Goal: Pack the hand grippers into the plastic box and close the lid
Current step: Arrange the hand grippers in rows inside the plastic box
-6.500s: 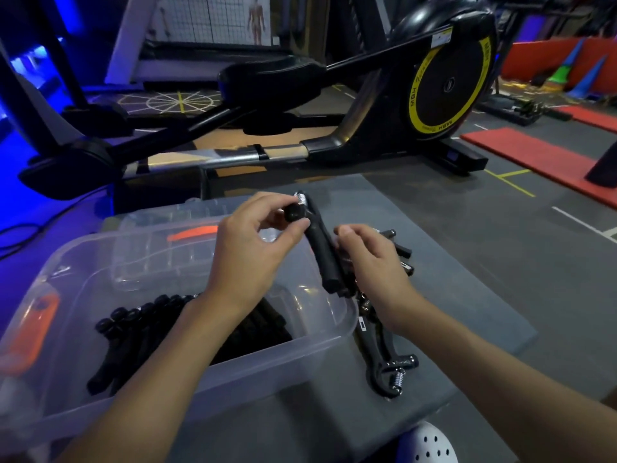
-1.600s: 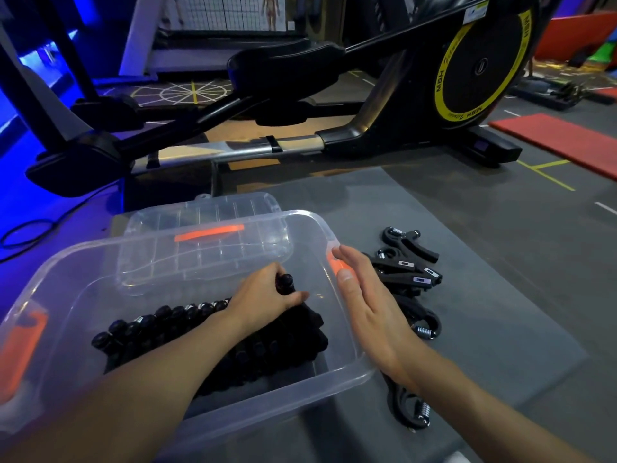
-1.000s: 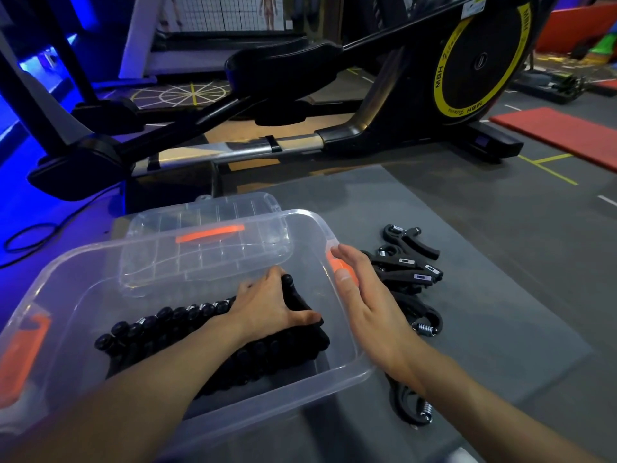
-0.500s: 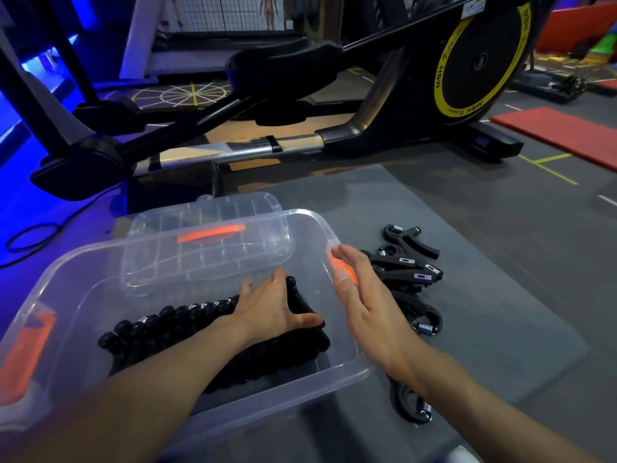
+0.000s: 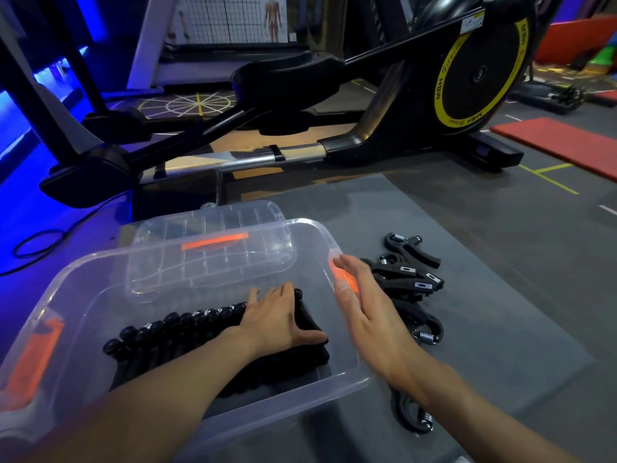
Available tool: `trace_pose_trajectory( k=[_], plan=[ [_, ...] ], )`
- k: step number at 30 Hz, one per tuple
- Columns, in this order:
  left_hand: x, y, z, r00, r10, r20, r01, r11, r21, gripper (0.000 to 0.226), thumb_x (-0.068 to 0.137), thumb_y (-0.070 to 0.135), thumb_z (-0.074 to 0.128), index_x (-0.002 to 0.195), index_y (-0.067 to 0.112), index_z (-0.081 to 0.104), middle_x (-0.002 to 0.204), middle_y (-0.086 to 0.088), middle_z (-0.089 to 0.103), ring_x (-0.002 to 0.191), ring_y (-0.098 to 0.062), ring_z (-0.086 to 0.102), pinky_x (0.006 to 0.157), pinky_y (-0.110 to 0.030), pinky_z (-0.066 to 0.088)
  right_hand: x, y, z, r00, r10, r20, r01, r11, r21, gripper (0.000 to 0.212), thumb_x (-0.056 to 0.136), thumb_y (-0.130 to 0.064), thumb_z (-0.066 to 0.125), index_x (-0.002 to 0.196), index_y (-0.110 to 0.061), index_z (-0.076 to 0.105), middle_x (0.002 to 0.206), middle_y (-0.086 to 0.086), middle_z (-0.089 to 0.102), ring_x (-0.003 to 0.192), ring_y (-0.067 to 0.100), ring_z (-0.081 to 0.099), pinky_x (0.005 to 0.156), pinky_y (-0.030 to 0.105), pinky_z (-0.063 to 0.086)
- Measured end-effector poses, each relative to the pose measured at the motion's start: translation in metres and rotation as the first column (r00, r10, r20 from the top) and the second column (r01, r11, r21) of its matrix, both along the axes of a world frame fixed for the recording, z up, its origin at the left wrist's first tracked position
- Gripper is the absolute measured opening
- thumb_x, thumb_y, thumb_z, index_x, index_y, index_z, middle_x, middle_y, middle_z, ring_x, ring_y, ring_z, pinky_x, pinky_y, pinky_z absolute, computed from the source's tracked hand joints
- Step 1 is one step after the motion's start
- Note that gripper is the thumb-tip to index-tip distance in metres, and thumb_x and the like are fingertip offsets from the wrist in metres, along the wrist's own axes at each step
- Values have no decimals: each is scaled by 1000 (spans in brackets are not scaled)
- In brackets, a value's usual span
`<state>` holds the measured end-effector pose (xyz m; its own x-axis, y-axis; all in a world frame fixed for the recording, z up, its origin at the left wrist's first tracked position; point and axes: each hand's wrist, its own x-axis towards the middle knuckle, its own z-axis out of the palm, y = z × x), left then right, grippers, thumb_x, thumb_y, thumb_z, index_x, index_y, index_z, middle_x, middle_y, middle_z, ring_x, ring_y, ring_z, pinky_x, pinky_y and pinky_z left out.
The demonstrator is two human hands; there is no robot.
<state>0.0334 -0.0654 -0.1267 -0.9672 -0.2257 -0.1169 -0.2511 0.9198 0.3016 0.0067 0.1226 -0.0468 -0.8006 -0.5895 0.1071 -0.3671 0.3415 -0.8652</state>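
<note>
So the hand grippers (image 5: 187, 332) that are already packed can be seen lined up in a black row along the bottom of the plastic box (image 5: 100, 258), knobs up, handles side by side. The right end of that row is covered by the left hand (image 5: 278, 320), which is laid flat on top with the fingers stretched out and spread a bit. Nothing is clutched in it, it's just resting on the pile.

The right hand (image 5: 370, 317) is held outside the box, fingers straight and together, pressed up against the right wall right at the orange latch (image 5: 349, 281). Nothing is gripped there either. A second orange latch (image 5: 33, 359) is visible on the box's left end.

The lid (image 5: 213, 248) is off and parked behind the box, seen partly through the clear far wall.

More loose grippers (image 5: 412, 279) are heaped just to the right of the box, half hidden behind the right hand, and one more gripper (image 5: 414, 417) is lying near the forearm.

All of it is set on a grey mat (image 5: 500, 295). Behind that, a black elliptical trainer (image 5: 474, 71) with a yellow-ringed wheel is parked, plus a red mat (image 5: 561, 145) off to the right.
</note>
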Motion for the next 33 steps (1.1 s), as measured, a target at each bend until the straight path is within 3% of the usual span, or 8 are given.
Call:
trace_pose_trajectory(
  k=[3, 7, 12, 16, 19, 22, 25, 33],
  plan=[
    [3, -3, -5, 999, -47, 1, 47, 997, -64, 103, 54, 94, 48, 128, 23, 39, 126, 7, 52, 125, -16, 45, 116, -46, 17, -1, 1, 0, 1000, 7, 5, -7, 1000, -5, 46, 102, -39, 36, 147, -29, 30, 150, -20, 36, 138, -6, 29, 117, 33, 28],
    [3, -2, -5, 999, -46, 2, 46, 993, -107, 105, 58, 95, 40, 134, 23, 35, 133, 4, 51, 129, -17, 43, 118, -47, 15, -2, 0, -1, 1000, 11, 0, -11, 1000, -22, 47, 102, -40, 36, 147, -29, 30, 150, -19, 37, 139, -6, 29, 118, 34, 28],
    [5, 1, 9, 989, -26, 144, 32, 999, -43, 121, 67, 89, 45, 155, 16, 6, 161, -3, 18, 150, -21, 12, 121, -52, 1, -2, 1, -5, 1000, 13, -25, -13, 1000, -7, 51, 101, -46, 35, 148, -28, 30, 150, -17, 37, 139, -3, 31, 116, 36, 30],
    [18, -13, 44, 971, -41, -235, 50, 998, 30, 79, 86, 65, 47, 149, 23, 24, 150, 1, 34, 139, -22, 33, 115, -43, 28, 5, -1, -1, 992, -67, -107, 70, 997, 17, 51, 98, -47, 33, 143, -25, 38, 145, -12, 46, 134, 3, 41, 112, 34, 35],
    [27, -44, 73, 920, -72, -385, 8, 986, -166, 66, 86, 59, 35, 145, 29, 33, 148, -2, 36, 140, -24, 32, 117, -45, 20, 32, -5, 1, 932, -175, -316, 213, 973, 90, 49, 97, -43, 34, 137, -19, 47, 138, -8, 55, 130, 9, 48, 109, 33, 35],
    [33, -84, 84, 970, 70, -231, -138, 946, -293, 67, 90, 64, 25, 152, 42, 13, 162, -5, 17, 151, -26, 11, 116, -61, 0, 59, -8, -6, 831, -181, -526, 320, 929, 186, 50, 92, -48, 30, 125, -19, 55, 130, -7, 60, 130, 11, 48, 109, 35, 24],
    [39, -100, 87, 989, 134, -70, -149, 941, -303, 73, 86, 70, 15, 153, 42, 9, 156, -5, 30, 145, -26, 25, 114, -63, 13, 59, -6, -9, 806, -176, -565, 331, 926, 183, 42, 92, -46, 34, 120, -21, 54, 124, -7, 61, 124, 14, 52, 106, 34, 26],
    [54, -98, 93, 986, 165, -5, -155, 915, -371, 68, 90, 70, 12, 153, 45, 3, 152, -11, 34, 137, -32, 35, 109, -63, 25, 22, 1, 0, 822, -62, -566, 214, 955, 207, 50, 89, -44, 35, 131, -23, 51, 126, -7, 60, 120, 13, 52, 102, 32, 33]
  ],
)
